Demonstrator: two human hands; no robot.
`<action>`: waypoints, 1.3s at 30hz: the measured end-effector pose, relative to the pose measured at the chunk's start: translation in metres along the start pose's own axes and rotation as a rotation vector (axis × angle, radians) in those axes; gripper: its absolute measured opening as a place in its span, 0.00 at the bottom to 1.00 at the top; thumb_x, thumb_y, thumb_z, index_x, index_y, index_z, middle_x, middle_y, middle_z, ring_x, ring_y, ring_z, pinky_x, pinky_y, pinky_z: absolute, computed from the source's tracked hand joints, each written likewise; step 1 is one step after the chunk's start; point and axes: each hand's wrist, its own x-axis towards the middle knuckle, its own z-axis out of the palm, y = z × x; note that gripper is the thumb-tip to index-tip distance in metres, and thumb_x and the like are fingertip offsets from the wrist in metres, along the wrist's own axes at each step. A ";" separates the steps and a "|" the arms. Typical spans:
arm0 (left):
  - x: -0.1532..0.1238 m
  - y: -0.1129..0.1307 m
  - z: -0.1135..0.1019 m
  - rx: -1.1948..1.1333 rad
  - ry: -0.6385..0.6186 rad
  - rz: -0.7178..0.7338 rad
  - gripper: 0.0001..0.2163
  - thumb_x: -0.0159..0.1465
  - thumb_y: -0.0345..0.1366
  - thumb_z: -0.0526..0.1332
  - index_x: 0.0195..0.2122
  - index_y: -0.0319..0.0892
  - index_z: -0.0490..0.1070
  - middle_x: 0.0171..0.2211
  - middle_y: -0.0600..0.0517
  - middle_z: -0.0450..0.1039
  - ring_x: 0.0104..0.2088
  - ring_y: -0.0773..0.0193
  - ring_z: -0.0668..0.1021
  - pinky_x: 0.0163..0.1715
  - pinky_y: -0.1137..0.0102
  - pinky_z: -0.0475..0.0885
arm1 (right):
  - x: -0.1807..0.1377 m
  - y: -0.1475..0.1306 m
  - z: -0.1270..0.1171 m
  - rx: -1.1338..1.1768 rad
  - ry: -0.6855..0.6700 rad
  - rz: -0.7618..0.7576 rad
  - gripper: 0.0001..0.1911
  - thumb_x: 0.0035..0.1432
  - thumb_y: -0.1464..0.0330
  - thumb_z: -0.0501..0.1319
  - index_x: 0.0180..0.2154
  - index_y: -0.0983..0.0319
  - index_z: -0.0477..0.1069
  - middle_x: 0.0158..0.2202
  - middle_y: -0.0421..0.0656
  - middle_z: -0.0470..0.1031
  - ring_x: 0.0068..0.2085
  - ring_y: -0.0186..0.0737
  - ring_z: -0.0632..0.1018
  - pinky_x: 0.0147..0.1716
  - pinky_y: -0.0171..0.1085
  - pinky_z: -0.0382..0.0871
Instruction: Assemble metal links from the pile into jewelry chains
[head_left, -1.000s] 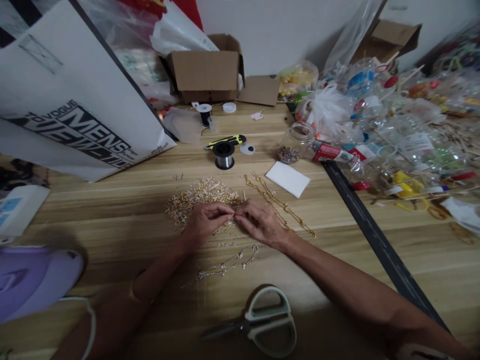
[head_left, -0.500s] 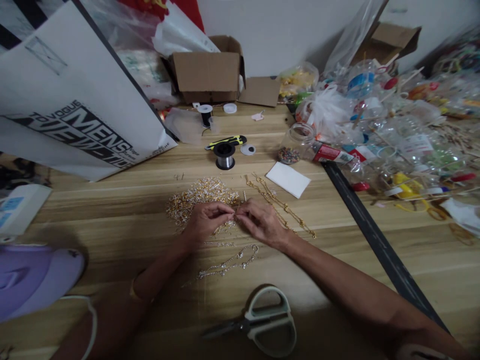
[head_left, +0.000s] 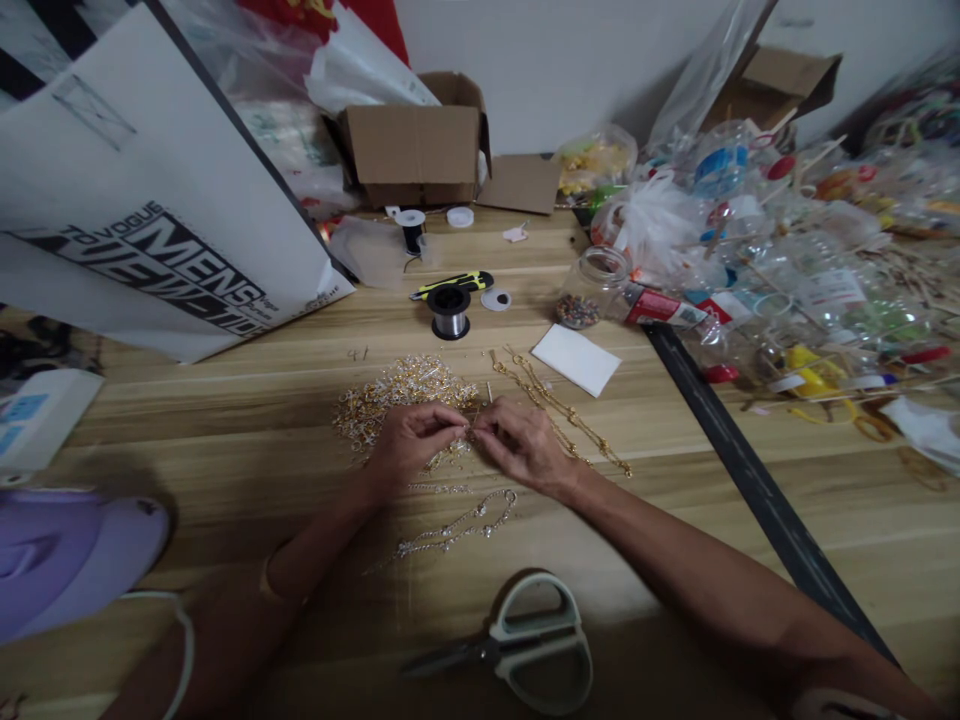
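My left hand (head_left: 409,440) and my right hand (head_left: 521,442) meet fingertip to fingertip over the wooden table (head_left: 225,440), both pinched on a small piece of chain between them. Just behind the hands lies a heap of gold and silver beads and findings (head_left: 397,388). Gold chains (head_left: 570,415) run off to the right of my right hand. A silver chain (head_left: 457,525) lies on the table in front of the hands.
Scissors with pale handles (head_left: 525,645) lie near the front edge. A wire spool (head_left: 448,311), a yellow-black utility knife (head_left: 454,283), a white card (head_left: 576,358) and a bead jar (head_left: 589,285) sit behind. A printed bag (head_left: 150,200), cardboard box (head_left: 412,140) and plastic clutter (head_left: 787,240) ring the work area.
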 end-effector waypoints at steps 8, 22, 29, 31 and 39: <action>0.001 -0.001 0.001 -0.007 -0.001 0.034 0.03 0.53 0.31 0.65 0.28 0.38 0.76 0.27 0.51 0.76 0.29 0.67 0.76 0.31 0.75 0.70 | 0.000 0.000 0.000 0.003 -0.019 0.016 0.05 0.61 0.71 0.55 0.33 0.63 0.67 0.28 0.43 0.71 0.29 0.33 0.70 0.28 0.31 0.63; 0.000 -0.003 0.000 -0.011 -0.001 -0.004 0.03 0.53 0.31 0.65 0.29 0.38 0.76 0.27 0.51 0.76 0.29 0.68 0.76 0.30 0.75 0.69 | 0.000 0.000 0.000 0.009 -0.007 0.004 0.05 0.61 0.71 0.55 0.33 0.63 0.68 0.28 0.42 0.71 0.29 0.32 0.70 0.29 0.31 0.64; 0.000 -0.003 0.000 -0.008 0.000 -0.009 0.03 0.53 0.31 0.65 0.29 0.38 0.76 0.27 0.52 0.76 0.28 0.68 0.76 0.30 0.76 0.69 | -0.001 0.001 0.001 0.008 -0.016 0.009 0.04 0.61 0.71 0.55 0.34 0.63 0.67 0.29 0.43 0.71 0.30 0.33 0.71 0.29 0.32 0.64; 0.000 -0.004 0.000 -0.002 -0.007 -0.002 0.03 0.53 0.31 0.65 0.29 0.38 0.76 0.27 0.52 0.76 0.28 0.68 0.76 0.30 0.76 0.69 | -0.001 0.001 0.001 0.005 -0.019 0.010 0.04 0.61 0.71 0.55 0.34 0.63 0.67 0.29 0.43 0.71 0.30 0.33 0.71 0.30 0.32 0.64; 0.001 -0.010 0.001 0.005 -0.024 0.008 0.04 0.54 0.31 0.65 0.30 0.39 0.76 0.28 0.51 0.77 0.30 0.67 0.77 0.32 0.75 0.70 | -0.001 0.001 0.001 0.008 -0.019 0.020 0.04 0.61 0.71 0.55 0.34 0.63 0.68 0.29 0.43 0.71 0.30 0.33 0.71 0.29 0.32 0.64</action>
